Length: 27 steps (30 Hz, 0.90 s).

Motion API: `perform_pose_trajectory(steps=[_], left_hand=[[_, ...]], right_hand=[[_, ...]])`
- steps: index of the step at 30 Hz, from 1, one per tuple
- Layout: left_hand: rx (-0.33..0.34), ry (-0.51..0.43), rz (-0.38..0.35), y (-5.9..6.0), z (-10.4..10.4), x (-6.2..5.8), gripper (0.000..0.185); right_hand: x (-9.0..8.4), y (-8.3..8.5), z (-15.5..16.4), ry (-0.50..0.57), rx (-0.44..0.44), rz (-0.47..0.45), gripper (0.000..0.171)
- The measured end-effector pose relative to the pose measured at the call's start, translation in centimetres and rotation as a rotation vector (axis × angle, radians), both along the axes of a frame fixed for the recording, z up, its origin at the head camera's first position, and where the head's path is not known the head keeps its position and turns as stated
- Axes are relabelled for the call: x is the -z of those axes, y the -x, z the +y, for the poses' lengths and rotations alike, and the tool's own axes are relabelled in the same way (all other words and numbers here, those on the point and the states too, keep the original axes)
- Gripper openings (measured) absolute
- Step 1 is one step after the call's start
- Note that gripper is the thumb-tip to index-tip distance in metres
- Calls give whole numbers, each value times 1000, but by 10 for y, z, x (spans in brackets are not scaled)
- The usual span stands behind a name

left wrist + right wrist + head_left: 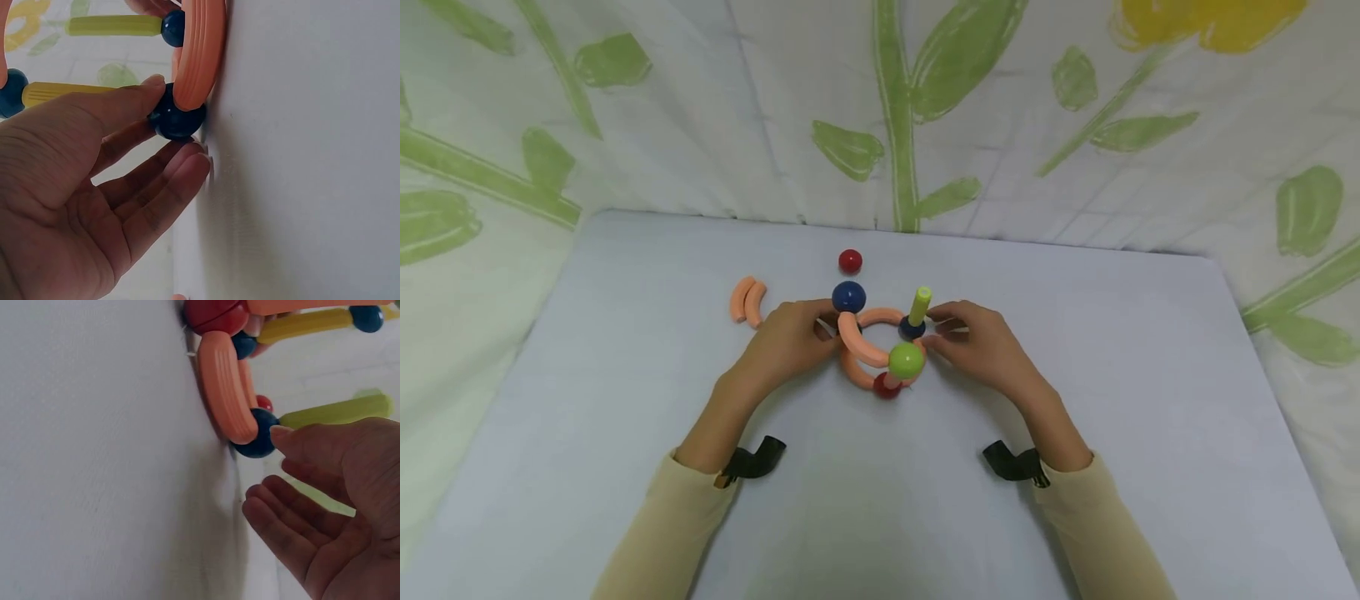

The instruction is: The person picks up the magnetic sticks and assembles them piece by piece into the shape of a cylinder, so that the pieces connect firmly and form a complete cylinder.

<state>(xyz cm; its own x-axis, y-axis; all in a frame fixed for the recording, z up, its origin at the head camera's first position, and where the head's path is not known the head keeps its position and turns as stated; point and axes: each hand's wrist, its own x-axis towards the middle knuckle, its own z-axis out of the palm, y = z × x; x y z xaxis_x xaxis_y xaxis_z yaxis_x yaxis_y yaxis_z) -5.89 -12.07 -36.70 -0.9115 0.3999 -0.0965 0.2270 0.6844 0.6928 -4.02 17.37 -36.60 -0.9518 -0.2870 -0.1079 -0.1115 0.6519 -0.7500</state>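
Note:
A small build (880,350) stands mid-table: orange curved pieces (859,342) in a ring, joined by balls, with a green ball (906,359) and a red ball (887,386) at its front. My left hand (823,325) pinches a blue ball (177,119) under an orange arc (200,50) at the ring's left, thumb above and fingertips below. My right hand (936,327) is at the ring's right. Its thumb tip touches another blue ball (259,440) that bears a yellow-green stick (920,304); its fingers (281,519) stay loose and apart.
On the pale table (1075,375), a loose red ball (850,261) lies behind the build and a larger blue ball (848,296) sits at its back left. Two spare orange arcs (747,300) lie to the left. A leaf-print cloth (925,108) hangs behind.

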Motion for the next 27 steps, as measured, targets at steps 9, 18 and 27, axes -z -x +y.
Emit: perform_pose_trajectory(steps=[9,18,27], left_hand=[[18,47,36,-3,-2,-1,33],[43,-26,15,-6,-7,0,31],[43,-20,-6,-6,-6,-3,33]], right_hand=[[-5,-24,7,16,-43,27,37],[-13,-36,-7,20,-117,13,34],[-10,-47,-29,-38,-172,13,37]])
